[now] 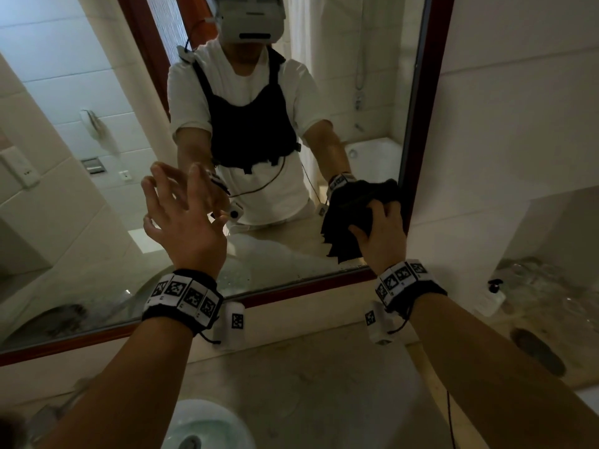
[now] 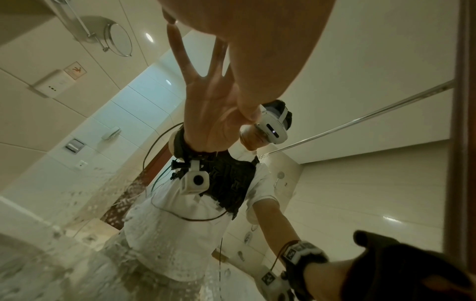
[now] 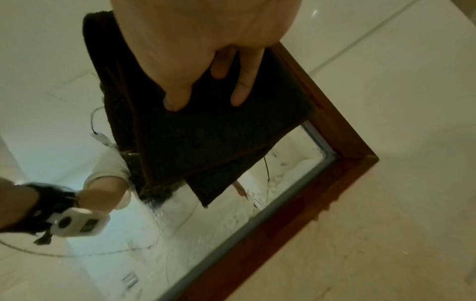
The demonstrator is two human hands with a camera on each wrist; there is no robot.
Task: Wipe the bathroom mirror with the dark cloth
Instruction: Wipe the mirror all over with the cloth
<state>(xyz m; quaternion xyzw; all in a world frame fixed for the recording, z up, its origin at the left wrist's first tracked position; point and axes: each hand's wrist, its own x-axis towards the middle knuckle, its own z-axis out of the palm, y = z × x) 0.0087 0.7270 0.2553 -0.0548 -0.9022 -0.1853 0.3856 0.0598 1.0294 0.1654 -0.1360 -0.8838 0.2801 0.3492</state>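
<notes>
The bathroom mirror point(image 1: 97, 92) has a red-brown wooden frame point(image 1: 428, 92) and fills the wall ahead. My left hand point(image 1: 181, 215) is raised with its fingers spread, and the fingertips point(image 2: 170, 22) meet their reflection on the glass. My right hand point(image 1: 382, 231) grips the dark cloth point(image 1: 350, 215) and holds it against the glass near the mirror's lower right corner. In the right wrist view the folded cloth point(image 3: 206, 132) lies under my thumb and fingers point(image 3: 242, 89), beside the frame's corner point(image 3: 335, 163). A loose end hangs below the hand. Water spots speckle the lower glass point(image 3: 206, 234).
A beige countertop point(image 1: 308, 367) runs below the mirror, with a white sink basin point(image 1: 207, 426) at the near edge. To the right stand a white pump bottle point(image 1: 494, 296) and some clear glasses point(image 1: 544, 280). A tiled wall point(image 1: 518, 92) adjoins the frame's right side.
</notes>
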